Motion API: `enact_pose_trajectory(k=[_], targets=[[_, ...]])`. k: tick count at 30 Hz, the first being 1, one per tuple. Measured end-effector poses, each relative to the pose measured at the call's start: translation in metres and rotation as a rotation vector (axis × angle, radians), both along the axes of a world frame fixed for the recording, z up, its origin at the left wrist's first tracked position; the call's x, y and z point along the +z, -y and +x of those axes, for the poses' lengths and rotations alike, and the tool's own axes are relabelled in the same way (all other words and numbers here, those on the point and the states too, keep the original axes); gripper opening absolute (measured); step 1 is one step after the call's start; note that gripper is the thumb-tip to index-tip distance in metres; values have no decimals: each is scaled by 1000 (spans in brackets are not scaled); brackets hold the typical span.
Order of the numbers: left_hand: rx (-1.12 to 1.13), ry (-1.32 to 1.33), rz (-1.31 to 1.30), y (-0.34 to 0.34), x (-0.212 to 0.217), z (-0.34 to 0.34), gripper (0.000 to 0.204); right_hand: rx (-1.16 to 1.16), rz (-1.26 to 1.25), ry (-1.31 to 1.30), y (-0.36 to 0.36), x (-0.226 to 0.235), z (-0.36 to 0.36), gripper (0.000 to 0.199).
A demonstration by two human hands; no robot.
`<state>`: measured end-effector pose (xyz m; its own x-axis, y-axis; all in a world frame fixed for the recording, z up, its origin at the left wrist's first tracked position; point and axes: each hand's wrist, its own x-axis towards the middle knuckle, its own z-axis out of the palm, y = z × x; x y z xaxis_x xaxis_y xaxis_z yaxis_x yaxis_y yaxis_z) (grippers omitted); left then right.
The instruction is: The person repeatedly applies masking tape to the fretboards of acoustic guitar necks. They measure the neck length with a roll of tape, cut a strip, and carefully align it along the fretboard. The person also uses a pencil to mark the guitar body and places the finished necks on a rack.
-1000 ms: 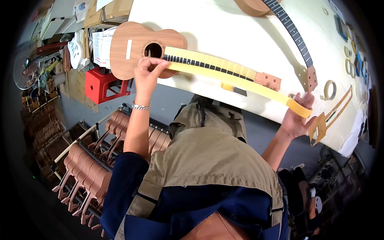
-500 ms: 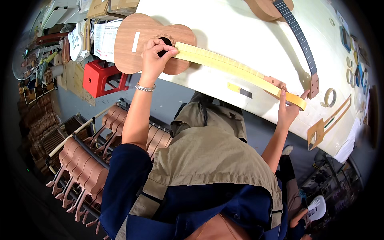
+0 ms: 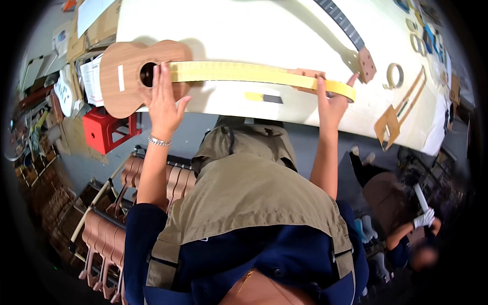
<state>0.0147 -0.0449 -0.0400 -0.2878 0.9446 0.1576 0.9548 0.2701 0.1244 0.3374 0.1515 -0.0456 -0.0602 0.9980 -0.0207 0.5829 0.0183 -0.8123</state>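
A small unvarnished wooden ukulele (image 3: 113, 99) lies along the table's near edge, its round sound hole at the left and its headstock (image 3: 306, 72) toward the right. Yellow masking tape (image 3: 229, 72) stretches over the neck from near the sound hole to the roll. My left hand (image 3: 165, 104) rests on the body beside the sound hole, fingers straight at the tape's left end. At the other end, my right hand (image 3: 331, 99) grips the tape roll (image 3: 343, 90), partly hiding it. A yellow-and-black utility knife (image 3: 264, 97) lies below the neck.
A second neck with a dark fretboard (image 3: 341, 19) lies farther back. Right of it are a beige tape roll (image 3: 395, 76) and a wooden jig (image 3: 388, 127). A red stool (image 3: 104, 132) and racks of wooden necks (image 3: 104, 234) stand lower left. A gloved person (image 3: 389, 203) works lower right.
My left fingers have gone from pinching the tape end to lying extended by the sound hole. The whole view has shifted and turned; my right hand still holds the roll beside the headstock.
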Motion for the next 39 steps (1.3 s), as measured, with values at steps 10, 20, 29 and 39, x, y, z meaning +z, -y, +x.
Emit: enact_pose_trajectory(k=[10,20,29,39], targets=[[-22,117,-152,-44,-5,91,87,73,230,144,3,-17,-6,90],[-343,254,-206,-79,-19,159,37,85,215,31,1,-27,-6,78],[159,1101,50,-106,18,160,25,127,160,14,2,-26,-4,71],[203,1237,28,-117,12,161,46,144,211,82,1,-31,-1,66]])
